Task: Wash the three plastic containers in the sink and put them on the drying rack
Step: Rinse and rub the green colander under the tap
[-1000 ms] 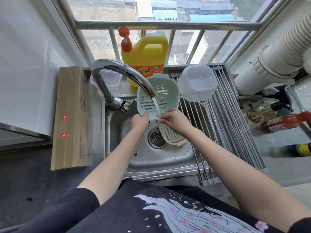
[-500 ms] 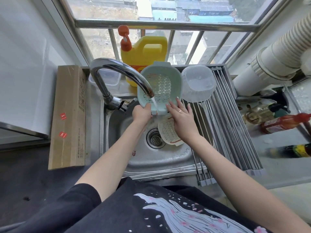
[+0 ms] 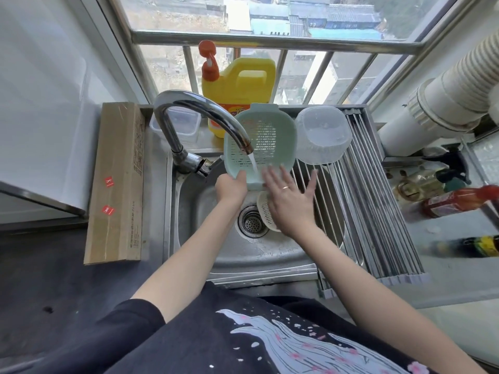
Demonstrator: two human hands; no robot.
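My left hand (image 3: pixel 231 188) grips the near rim of a mint-green slotted basket (image 3: pixel 266 141), held tilted up under the running tap (image 3: pixel 205 117). Water falls onto its lower edge. My right hand (image 3: pixel 290 197) is spread flat with fingers apart, its fingertips at the basket's lower right edge. Beneath that hand a cream slotted basket (image 3: pixel 266 213) lies in the sink (image 3: pixel 205 238) beside the drain. A clear plastic container (image 3: pixel 322 134) rests upside down at the far end of the drying rack (image 3: pixel 378 211).
A yellow detergent jug (image 3: pixel 240 85) with an orange pump stands on the sill behind the tap, a small clear box (image 3: pixel 181 128) beside it. A long cardboard box (image 3: pixel 117 182) lies left of the sink. Sauce bottles (image 3: pixel 459 202) and a white duct (image 3: pixel 445 101) are on the right.
The green basket has been lifted and tilted further up toward the window. My right hand let go of its edge and opened flat, sliding slightly right.
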